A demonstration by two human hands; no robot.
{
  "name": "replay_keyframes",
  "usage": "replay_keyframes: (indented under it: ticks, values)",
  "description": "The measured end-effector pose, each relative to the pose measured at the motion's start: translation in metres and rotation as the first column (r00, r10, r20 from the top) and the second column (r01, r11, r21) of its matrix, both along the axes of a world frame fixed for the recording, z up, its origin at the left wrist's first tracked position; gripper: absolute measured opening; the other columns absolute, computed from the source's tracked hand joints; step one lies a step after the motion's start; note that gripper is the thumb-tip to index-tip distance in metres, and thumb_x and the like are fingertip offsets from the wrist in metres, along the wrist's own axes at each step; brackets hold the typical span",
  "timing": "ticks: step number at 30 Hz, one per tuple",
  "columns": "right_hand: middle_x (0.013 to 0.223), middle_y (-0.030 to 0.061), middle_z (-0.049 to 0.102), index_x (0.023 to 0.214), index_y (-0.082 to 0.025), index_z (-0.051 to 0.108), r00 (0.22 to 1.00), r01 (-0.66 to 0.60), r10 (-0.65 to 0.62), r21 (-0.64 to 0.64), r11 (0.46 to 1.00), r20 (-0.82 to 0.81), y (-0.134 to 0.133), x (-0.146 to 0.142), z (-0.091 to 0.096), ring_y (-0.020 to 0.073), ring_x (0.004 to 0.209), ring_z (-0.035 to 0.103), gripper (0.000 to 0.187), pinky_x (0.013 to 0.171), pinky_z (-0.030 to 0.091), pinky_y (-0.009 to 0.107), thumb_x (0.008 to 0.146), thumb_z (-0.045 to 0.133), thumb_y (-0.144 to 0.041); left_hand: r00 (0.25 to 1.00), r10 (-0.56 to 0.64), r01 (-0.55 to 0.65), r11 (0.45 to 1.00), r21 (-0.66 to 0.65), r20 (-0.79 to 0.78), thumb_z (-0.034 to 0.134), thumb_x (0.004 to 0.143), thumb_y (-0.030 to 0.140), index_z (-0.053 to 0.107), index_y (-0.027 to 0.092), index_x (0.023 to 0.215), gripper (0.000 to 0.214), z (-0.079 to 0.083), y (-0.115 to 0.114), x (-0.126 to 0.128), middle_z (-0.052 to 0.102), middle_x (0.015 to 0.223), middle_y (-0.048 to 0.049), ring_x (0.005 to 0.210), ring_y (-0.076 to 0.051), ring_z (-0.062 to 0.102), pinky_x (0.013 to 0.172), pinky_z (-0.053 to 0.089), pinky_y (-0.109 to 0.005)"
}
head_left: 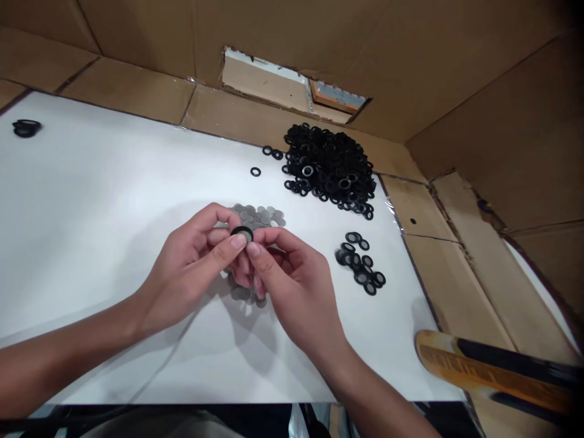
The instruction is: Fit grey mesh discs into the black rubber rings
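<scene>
My left hand [194, 261] and my right hand [292, 280] meet over the middle of a white sheet [100, 201]. Both pinch one black rubber ring [241, 232] between thumbs and fingertips, fingers closed round it. Right under and behind the hands lies a heap of small grey metal discs [262, 216]. A big pile of black rings [331, 167] sits at the far right of the sheet. A smaller group of black rings [360, 264] lies just right of my right hand.
Brown cardboard walls [479, 91] enclose the back and right side. A few loose black rings [255, 171] lie near the big pile, and a small stack of rings [26, 128] sits far left. A yellow and black object [497, 368] lies at the lower right.
</scene>
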State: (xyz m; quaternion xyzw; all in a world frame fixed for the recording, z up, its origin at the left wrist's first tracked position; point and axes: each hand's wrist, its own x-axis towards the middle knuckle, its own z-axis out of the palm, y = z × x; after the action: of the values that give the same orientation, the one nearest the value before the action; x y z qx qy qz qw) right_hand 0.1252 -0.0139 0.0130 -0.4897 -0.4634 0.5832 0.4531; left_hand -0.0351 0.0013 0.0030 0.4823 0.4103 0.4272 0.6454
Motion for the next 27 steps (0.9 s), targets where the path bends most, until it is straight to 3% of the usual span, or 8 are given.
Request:
replay_keyframes:
  ticks: [4, 9, 14, 20, 27]
  values:
    - [0.061, -0.0047, 0.06, 0.088, -0.021, 0.063, 0.999, 0.015, -0.016, -0.024, 1.0, -0.048, 0.002, 0.0, 0.002, 0.0112, 0.055, 0.052, 0.016, 0.053, 0.043, 0.025, 0.095, 0.074, -0.031, 0.997, -0.006, 0.009, 0.999, -0.04, 0.078, 0.069, 0.101, 0.036, 0.064, 0.021, 0.096, 0.016, 0.0, -0.002, 0.004, 0.072, 0.069, 0.003, 0.064, -0.014, 0.07, 0.066, 0.058, -0.025]
    - [0.061, -0.0037, 0.061, 0.086, -0.021, 0.06, 0.988, -0.094, 0.085, -0.058, 0.994, -0.128, 0.003, 0.004, 0.002, 0.0115, 0.054, 0.051, 0.022, 0.053, 0.042, 0.027, 0.097, 0.071, -0.037, 0.984, -0.053, 0.064, 0.996, -0.062, 0.168, 0.068, 0.101, 0.03, 0.07, 0.02, 0.093, 0.013, 0.0, -0.002, 0.004, 0.073, 0.07, 0.0008, 0.065, -0.015, 0.071, 0.064, 0.057, -0.025]
    - [0.061, -0.0043, 0.06, 0.084, -0.02, 0.059, 0.953, -0.17, 0.146, -0.069, 0.983, -0.266, 0.003, 0.005, 0.0, 0.0112, 0.054, 0.053, 0.017, 0.055, 0.045, 0.026, 0.099, 0.063, -0.028, 0.96, -0.12, 0.143, 0.987, -0.073, 0.254, 0.063, 0.104, 0.024, 0.073, 0.02, 0.093, 0.015, -0.003, -0.002, 0.0, 0.073, 0.069, 0.0011, 0.069, -0.015, 0.072, 0.069, 0.06, -0.025]
    - [0.062, -0.0054, 0.058, 0.088, -0.021, 0.062, 0.92, -0.115, 0.097, -0.023, 0.993, -0.38, -0.004, -0.002, -0.001, 0.0113, 0.059, 0.055, 0.014, 0.057, 0.048, 0.025, 0.101, 0.065, -0.027, 0.936, -0.113, 0.136, 0.99, -0.044, 0.334, 0.064, 0.104, 0.02, 0.075, 0.02, 0.094, 0.014, -0.003, -0.004, 0.0, 0.074, 0.071, 0.001, 0.069, -0.013, 0.072, 0.068, 0.061, -0.023]
    - [0.06, -0.0061, 0.054, 0.088, -0.022, 0.06, 0.955, -0.019, 0.022, 0.014, 1.0, -0.294, -0.01, -0.006, 0.001, 0.0128, 0.059, 0.055, 0.015, 0.058, 0.05, 0.027, 0.101, 0.064, -0.028, 0.948, -0.077, 0.102, 0.993, -0.067, 0.309, 0.066, 0.102, 0.021, 0.074, 0.02, 0.092, 0.013, -0.002, -0.006, 0.001, 0.072, 0.068, 0.0004, 0.066, -0.015, 0.071, 0.064, 0.06, -0.025]
